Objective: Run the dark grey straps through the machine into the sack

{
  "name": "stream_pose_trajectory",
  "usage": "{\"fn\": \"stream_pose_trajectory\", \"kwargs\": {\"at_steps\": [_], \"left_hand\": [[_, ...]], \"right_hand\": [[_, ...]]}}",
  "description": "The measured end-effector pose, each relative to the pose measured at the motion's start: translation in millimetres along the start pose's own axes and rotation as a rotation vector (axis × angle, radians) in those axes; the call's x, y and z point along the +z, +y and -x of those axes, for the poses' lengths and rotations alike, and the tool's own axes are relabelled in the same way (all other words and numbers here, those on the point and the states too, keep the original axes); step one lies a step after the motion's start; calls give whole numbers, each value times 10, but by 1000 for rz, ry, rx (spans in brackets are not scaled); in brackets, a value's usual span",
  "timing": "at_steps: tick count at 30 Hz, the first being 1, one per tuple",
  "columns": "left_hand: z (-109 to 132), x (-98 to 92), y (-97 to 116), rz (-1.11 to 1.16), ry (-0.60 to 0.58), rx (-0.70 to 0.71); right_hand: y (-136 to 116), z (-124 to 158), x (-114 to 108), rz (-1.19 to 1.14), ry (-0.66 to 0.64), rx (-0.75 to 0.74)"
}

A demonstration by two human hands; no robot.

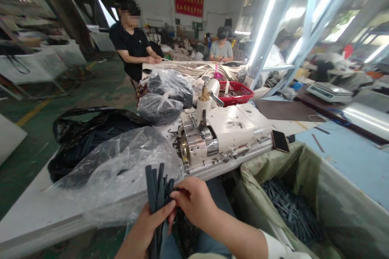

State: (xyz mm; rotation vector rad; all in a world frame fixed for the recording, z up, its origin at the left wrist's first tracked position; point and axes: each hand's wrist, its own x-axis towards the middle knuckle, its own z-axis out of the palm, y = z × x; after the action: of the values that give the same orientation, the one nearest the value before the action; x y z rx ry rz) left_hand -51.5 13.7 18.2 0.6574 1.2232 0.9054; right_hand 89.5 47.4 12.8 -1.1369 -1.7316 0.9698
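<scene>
A bundle of dark blue-grey strips stands roughly upright in my left hand, whose fingers wrap round its lower part. My right hand is at the bundle's right side, thumb and forefinger pinched at the upper part of the strips. Its fingertips partly hide what they grip, which looks like one of the strips. Just beyond my hands is a cream machine with a metal roller head. A clear plastic bag lies on the white table to the left of the strips.
A black bag of dark strips sits at the left. On the right, a green-lined bin holds many strips. A phone lies by the machine, and a red basket behind it. Two people work farther back.
</scene>
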Motion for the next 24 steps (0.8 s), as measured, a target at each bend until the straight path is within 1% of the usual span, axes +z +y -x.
{"fn": "stream_pose_trajectory", "kwargs": {"at_steps": [2, 3, 5, 7, 10, 13, 17, 19, 24], "left_hand": [[-3, -15, 6, 5, 62, 16], [-6, -12, 15, 17, 92, 28], [-12, 6, 39, 60, 129, 56], [-20, 17, 68, 112, 132, 82], [-41, -4, 118, 164, 105, 94], [-64, -57, 155, 226, 78, 124], [-76, -118, 149, 322, 36, 164], [-70, -138, 133, 349, 28, 165], [-36, -154, 127, 364, 62, 198]], "right_hand": [[-20, -43, 10, 65, -5, -15], [-27, -53, -1, 76, 25, -22], [-35, -59, -27, 44, 132, 1], [-32, -57, -51, -101, 219, 106], [-22, -63, -93, -408, 282, 289], [-14, -79, -149, -638, 344, 402], [18, -85, -189, -886, 310, 538], [43, -75, -181, -948, 294, 570], [88, -35, -153, -1052, 228, 617]]}}
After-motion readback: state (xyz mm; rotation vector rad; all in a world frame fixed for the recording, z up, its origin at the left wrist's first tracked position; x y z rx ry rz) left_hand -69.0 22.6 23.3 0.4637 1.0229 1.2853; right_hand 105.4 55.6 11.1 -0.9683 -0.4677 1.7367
